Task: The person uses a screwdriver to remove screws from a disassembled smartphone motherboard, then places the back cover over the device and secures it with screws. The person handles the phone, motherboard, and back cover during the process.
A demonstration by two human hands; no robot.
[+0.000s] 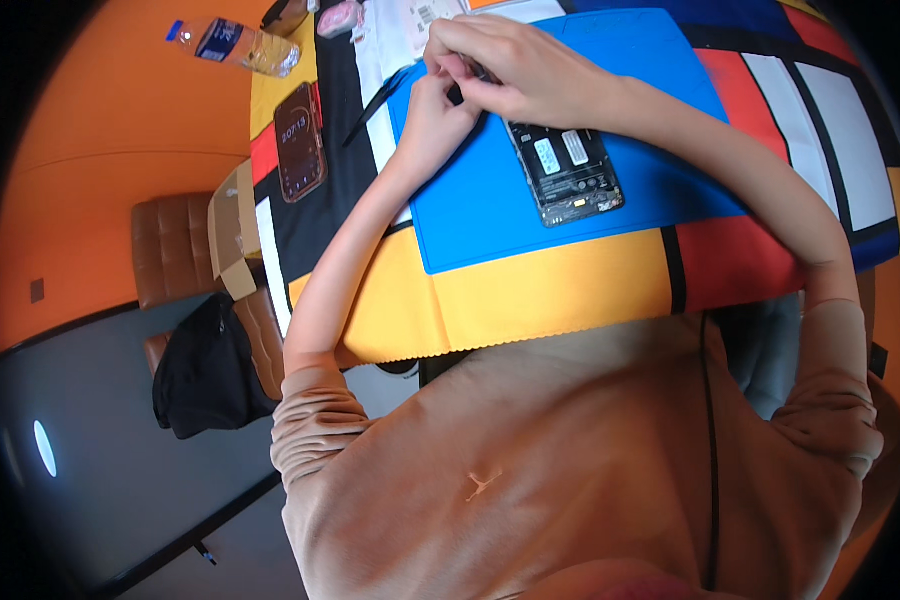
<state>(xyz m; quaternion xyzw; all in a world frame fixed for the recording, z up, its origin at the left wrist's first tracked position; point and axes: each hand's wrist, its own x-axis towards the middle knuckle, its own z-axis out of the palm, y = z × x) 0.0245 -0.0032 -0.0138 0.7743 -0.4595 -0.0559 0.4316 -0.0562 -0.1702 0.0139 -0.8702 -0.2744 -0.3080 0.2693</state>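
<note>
An opened smartphone lies on a blue work mat, its dark insides and battery bare. My right hand reaches over the phone's far end, hiding that end. My left hand meets it there from the left. The fingers of both hands are bent and pressed together around a small dark thing that I cannot make out. Left of my left hand lies a pair of black tweezers, on the tablecloth's dark stripe and the mat's edge.
Farther left, another phone with a lit screen lies face up. A water bottle lies at the far left, near a pink packet. A brown chair with a black bag stands beside the colour-blocked tablecloth.
</note>
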